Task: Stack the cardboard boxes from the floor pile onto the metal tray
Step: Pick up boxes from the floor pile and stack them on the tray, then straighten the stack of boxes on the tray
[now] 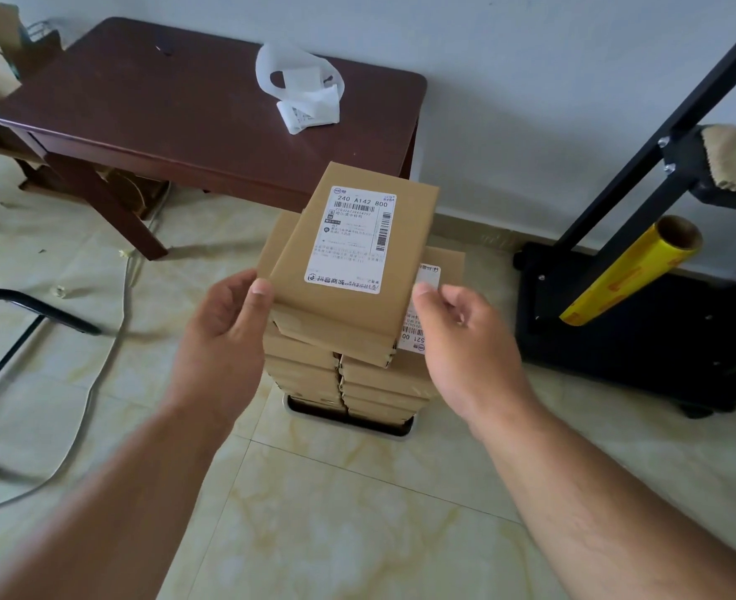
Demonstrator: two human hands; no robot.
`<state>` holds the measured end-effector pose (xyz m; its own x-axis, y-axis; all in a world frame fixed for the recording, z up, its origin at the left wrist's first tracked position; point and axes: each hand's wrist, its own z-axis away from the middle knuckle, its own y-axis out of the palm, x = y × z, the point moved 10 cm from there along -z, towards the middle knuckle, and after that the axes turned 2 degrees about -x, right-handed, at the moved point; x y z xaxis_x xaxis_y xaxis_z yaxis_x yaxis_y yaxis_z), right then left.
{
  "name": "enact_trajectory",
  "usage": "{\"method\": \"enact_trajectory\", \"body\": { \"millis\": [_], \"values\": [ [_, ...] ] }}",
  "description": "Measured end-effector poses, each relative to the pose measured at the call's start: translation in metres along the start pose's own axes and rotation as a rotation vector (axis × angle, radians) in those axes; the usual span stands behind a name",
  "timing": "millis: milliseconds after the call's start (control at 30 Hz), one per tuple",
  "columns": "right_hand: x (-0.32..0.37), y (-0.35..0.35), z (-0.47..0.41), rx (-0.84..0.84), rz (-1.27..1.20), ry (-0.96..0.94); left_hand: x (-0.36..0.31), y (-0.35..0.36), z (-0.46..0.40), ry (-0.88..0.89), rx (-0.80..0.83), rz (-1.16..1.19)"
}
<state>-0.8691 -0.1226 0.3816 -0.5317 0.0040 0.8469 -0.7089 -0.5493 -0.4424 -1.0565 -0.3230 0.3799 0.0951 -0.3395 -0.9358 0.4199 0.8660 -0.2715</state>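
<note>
A flat cardboard box (297, 288) with a white shipping label lies on top of a tall double stack of similar boxes (314, 374). The stack stands on a metal tray (405, 428) on the tiled floor. My left hand (227, 322) grips the top box's left near corner, thumb on its upper face. My right hand (466, 335) holds its right near edge with thumb and fingertips. The top box sits slightly skewed over the two columns. Another labelled box (444, 262) shows beneath it on the right. No floor pile is in view.
A dark wooden table (141, 106) with a white plastic bag (301, 88) stands behind the stack. A black metal stand (617, 322) with a yellow film roll (630, 275) is at the right. Cables and chair legs (33, 305) lie at the left.
</note>
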Motion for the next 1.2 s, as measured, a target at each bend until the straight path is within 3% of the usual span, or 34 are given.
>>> {"method": "enact_trajectory", "body": {
  "millis": [367,633,867,1033,1200],
  "values": [
    [-0.069,-0.034,0.009,-0.026,-0.091,0.085,0.036,-0.04,0.028,-0.074,-0.164,-0.009],
    [-0.099,-0.055,0.015,-0.061,-0.082,0.184,0.058,-0.064,0.03,-0.133,-0.167,0.054],
    [-0.146,-0.016,0.006,-0.168,-0.073,0.221,0.113,-0.058,-0.016,-0.169,-0.076,0.093],
    [-0.184,0.032,-0.011,-0.189,-0.317,0.302,0.149,-0.058,-0.065,-0.141,-0.042,0.115],
    [-0.192,0.054,-0.032,-0.247,-0.597,0.121,0.183,-0.041,-0.116,-0.02,0.016,0.223]
  ]
}}
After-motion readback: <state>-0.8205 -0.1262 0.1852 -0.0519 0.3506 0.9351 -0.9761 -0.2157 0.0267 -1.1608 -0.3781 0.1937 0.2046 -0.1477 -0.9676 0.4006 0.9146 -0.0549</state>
